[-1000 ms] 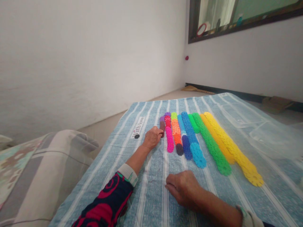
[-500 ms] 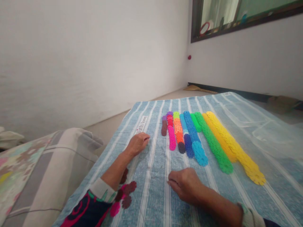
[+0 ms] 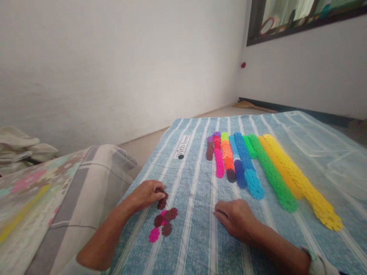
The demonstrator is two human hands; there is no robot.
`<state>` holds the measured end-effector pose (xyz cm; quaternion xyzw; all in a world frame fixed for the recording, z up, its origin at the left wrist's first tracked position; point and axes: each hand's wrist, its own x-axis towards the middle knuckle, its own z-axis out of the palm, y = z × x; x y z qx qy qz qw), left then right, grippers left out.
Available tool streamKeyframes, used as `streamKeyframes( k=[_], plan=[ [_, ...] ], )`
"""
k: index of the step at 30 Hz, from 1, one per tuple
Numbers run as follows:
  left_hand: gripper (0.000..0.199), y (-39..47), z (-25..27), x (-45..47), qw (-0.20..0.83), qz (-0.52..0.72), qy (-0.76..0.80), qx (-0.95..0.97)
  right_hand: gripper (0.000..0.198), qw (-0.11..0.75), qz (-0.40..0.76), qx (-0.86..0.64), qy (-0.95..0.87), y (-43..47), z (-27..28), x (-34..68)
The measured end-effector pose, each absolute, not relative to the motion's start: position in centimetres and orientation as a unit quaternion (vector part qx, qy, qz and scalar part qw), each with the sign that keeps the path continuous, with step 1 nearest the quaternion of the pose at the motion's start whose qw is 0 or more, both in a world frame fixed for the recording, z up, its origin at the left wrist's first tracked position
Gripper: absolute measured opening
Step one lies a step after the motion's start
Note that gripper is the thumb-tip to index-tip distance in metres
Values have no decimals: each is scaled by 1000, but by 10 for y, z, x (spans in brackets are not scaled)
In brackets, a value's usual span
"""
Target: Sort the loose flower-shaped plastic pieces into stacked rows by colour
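My left hand (image 3: 150, 194) is at the left of the cloth, thumb and finger pinched at the edge of a brown snowflake disc (image 3: 162, 203). Just below lies a loose group of brown discs (image 3: 167, 229) and pink discs (image 3: 154, 235). My right hand (image 3: 236, 219) rests curled on the cloth, fingers closed; whatever they may hold is hidden. Beyond it run overlapping rows of discs sorted by colour: brown (image 3: 210, 151), pink (image 3: 219, 164), orange (image 3: 227, 151), blue (image 3: 242, 151), green (image 3: 272, 183) and yellow (image 3: 304, 179). One black disc (image 3: 181, 156) lies alone by the "With love" label.
A blue-and-white striped cloth (image 3: 197, 198) covers the surface. Clear plastic (image 3: 338, 156) lies at its right. Left of it is a bed or couch with a striped cover (image 3: 94, 179). A white wall (image 3: 129, 65) stands behind, and a window (image 3: 298, 17) is at upper right.
My left hand has drawn back from the label to the loose brown discs, uncovering the black disc there. My right hand stays curled near the same spot; the view has shifted slightly left.
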<state>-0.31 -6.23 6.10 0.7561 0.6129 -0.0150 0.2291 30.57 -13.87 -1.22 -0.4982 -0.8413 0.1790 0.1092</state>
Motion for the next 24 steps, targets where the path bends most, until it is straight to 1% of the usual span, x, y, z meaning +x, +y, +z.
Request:
streamKeyframes(
  k=[4, 10, 17, 24],
  plan=[
    [11, -65, 58, -1, 223, -23, 608, 762, 22, 113, 181, -499, -840, -139, -13, 306],
    [16, -67, 57, 3, 213, -16, 604, 768, 21, 115, 175, -500, -840, -138, -15, 306],
    [13, -74, 57, 14, 226, -16, 600, 768, 22, 125, 175, -497, -841, -138, -16, 305],
    [15, -74, 55, 18, 219, -11, 595, 773, 21, 100, 173, -507, -839, -139, -10, 304]
  ],
)
